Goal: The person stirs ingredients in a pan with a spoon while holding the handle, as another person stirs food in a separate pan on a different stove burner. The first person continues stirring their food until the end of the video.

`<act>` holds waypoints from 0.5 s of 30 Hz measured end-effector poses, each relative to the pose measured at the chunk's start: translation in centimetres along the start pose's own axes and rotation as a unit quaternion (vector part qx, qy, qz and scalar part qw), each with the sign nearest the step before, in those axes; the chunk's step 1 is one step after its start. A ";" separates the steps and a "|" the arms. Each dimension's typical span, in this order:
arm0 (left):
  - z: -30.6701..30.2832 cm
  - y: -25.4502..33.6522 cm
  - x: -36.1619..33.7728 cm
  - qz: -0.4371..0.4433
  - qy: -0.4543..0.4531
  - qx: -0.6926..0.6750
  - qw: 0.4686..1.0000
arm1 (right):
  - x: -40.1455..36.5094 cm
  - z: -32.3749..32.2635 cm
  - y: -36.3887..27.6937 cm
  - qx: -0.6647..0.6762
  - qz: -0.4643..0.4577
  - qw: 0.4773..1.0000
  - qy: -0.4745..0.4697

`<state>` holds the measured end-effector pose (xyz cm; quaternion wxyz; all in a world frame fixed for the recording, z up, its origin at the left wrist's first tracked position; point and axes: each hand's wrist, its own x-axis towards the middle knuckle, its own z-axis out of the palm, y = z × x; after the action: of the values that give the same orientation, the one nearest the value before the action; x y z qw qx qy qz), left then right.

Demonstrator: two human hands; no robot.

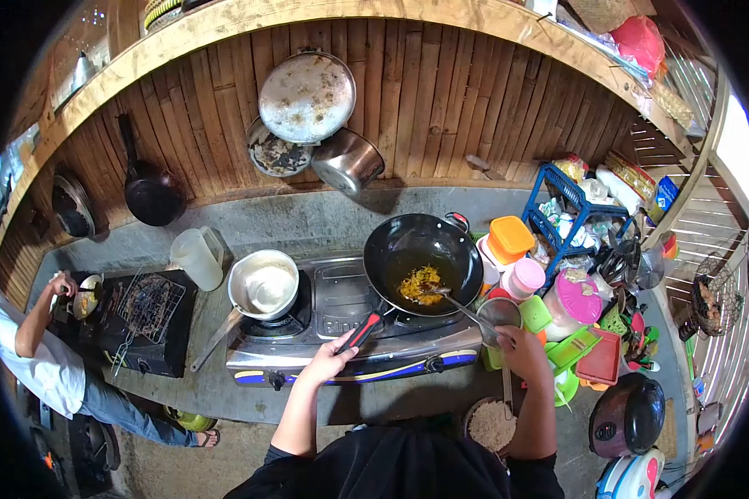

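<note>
A black wok (383, 258) sits on the right burner of the gas stove (341, 287). My left hand (331, 359) is closed around its red-and-black handle (362, 329). Inside lies a mound of yellow-orange chopped food (420, 281) in dark oil. My right hand (520, 349) grips the end of a long metal spatula (472, 314), whose head rests in the food and is partly covered by it. Just beside that hand is a round mesh strainer (500, 311), its handle running down past my wrist.
A light saucepan (264, 285) stands on the left burner, near a plastic jug (198, 259). Containers, a pink-lidded tub (578, 298) and a blue rack (570, 200) crowd the right. Another person's hand (62, 284) is at a small pan, far left, near a grill rack (148, 306).
</note>
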<state>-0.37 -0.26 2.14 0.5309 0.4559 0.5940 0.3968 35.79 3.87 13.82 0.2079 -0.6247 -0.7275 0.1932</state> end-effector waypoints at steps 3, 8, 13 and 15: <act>-0.1 0.0 0.0 0.004 -0.002 0.000 1.000 | -0.4 -1.4 0.3 -0.010 -0.023 1.000 0.018; 0.1 0.3 -0.3 0.020 0.004 0.000 1.000 | -1.4 -3.7 0.0 -0.016 -0.061 0.997 0.045; 0.0 0.2 -0.2 0.018 -0.002 -0.014 1.000 | -1.8 -4.2 0.0 -0.033 -0.055 0.998 0.021; 0.0 0.6 -0.3 -0.010 -0.004 -0.005 1.000 | -1.6 -3.2 0.5 -0.047 -0.055 0.997 0.017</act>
<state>-0.31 -0.40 2.78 0.5393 0.4491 0.5946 0.3924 38.13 2.45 16.11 0.2011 -0.5959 -0.7654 0.1361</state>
